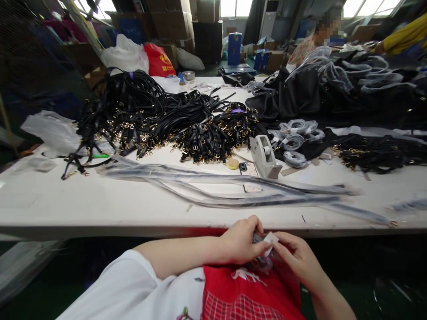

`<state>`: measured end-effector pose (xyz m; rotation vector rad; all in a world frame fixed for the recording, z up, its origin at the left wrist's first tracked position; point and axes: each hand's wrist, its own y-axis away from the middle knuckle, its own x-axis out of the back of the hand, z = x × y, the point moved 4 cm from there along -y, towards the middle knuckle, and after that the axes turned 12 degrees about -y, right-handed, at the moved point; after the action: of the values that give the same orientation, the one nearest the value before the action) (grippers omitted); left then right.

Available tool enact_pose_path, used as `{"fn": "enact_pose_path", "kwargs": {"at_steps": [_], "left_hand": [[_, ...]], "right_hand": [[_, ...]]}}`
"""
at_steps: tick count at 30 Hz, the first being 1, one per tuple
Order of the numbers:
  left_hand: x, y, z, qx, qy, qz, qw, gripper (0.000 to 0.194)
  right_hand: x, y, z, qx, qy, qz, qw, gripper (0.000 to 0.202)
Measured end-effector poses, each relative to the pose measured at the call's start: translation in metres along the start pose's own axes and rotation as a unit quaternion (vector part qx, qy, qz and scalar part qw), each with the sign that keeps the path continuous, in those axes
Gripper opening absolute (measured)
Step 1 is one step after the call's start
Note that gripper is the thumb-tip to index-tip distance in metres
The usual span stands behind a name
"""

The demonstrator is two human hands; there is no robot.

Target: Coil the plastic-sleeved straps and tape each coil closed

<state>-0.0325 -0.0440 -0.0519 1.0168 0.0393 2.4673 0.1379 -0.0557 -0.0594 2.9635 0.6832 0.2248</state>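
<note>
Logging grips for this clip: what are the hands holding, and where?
Both hands, left hand and right hand, pinch a small wrapped bundle at its top end; what it is cannot be told.

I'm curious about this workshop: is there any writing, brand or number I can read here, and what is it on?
Nothing here reads clearly.
Red plastic bag at the table's far end: yellow print, too blurred to read.
Red garment on the person's lap: white marking, partly hidden, unreadable.
Blue box in the background: no legible text.
Small white slip between the left hand and right hand: no text visible.
</note>
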Motion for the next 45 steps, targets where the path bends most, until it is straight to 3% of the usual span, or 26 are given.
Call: {"fn": "enact_pose_path", "kwargs": {"at_steps": [7, 10, 13, 16, 18, 21, 25, 29, 31, 34, 36, 40, 45], "left_hand": [[-0.005, 0.004, 0.006, -0.051, -0.001, -0.019, 0.999, 0.031], [-0.008, 0.003, 0.004, -0.042, 0.000, -0.019, 0.999, 0.032], [-0.011, -0.003, -0.004, -0.024, -0.001, -0.057, 0.998, 0.044], [-0.016, -0.013, -0.014, -0.009, -0.011, -0.173, 0.985, 0.041], [-0.013, -0.021, -0.017, -0.005, 0.025, -0.203, 0.979, 0.035], [0.004, -0.035, -0.013, 0.008, 0.157, -0.156, 0.975, 0.039], [0.023, -0.044, -0.001, 0.054, 0.326, -0.110, 0.937, 0.038], [0.032, -0.043, 0.003, 0.065, 0.301, -0.077, 0.948, 0.035], [0.034, -0.041, -0.002, 0.073, 0.284, -0.070, 0.953, 0.040], [0.040, -0.038, -0.012, 0.089, 0.279, -0.050, 0.955, 0.043], [0.044, -0.037, -0.017, 0.098, 0.283, -0.033, 0.953, 0.043], [0.052, -0.034, -0.023, 0.104, 0.300, -0.002, 0.948, 0.044], [0.058, -0.028, -0.025, 0.110, 0.304, 0.019, 0.946, 0.046]], "right_hand": [[0.001, -0.003, 0.011, -0.084, -0.062, -0.034, 0.994, 0.030], [-0.001, -0.006, 0.009, -0.070, -0.004, -0.027, 0.997, 0.025], [-0.003, -0.006, 0.002, 0.006, 0.146, 0.024, 0.989, 0.024], [-0.007, -0.003, -0.007, 0.123, 0.280, 0.040, 0.951, 0.021], [-0.008, -0.001, -0.011, 0.194, 0.334, 0.028, 0.922, 0.024], [-0.006, -0.001, -0.016, 0.250, 0.388, 0.027, 0.887, 0.037], [-0.007, -0.002, -0.020, 0.272, 0.438, 0.067, 0.854, 0.060], [0.002, -0.005, -0.028, 0.295, 0.409, 0.066, 0.861, 0.054], [0.022, -0.012, -0.035, 0.306, 0.369, 0.113, 0.870, 0.042], [0.072, -0.036, -0.045, 0.270, 0.301, 0.277, 0.872, 0.030], [0.105, -0.065, -0.046, 0.213, 0.254, 0.340, 0.880, 0.036], [0.141, -0.139, -0.044, 0.162, 0.205, 0.322, 0.910, 0.046], [0.143, -0.208, -0.027, 0.102, 0.191, 0.254, 0.943, 0.042]]}}
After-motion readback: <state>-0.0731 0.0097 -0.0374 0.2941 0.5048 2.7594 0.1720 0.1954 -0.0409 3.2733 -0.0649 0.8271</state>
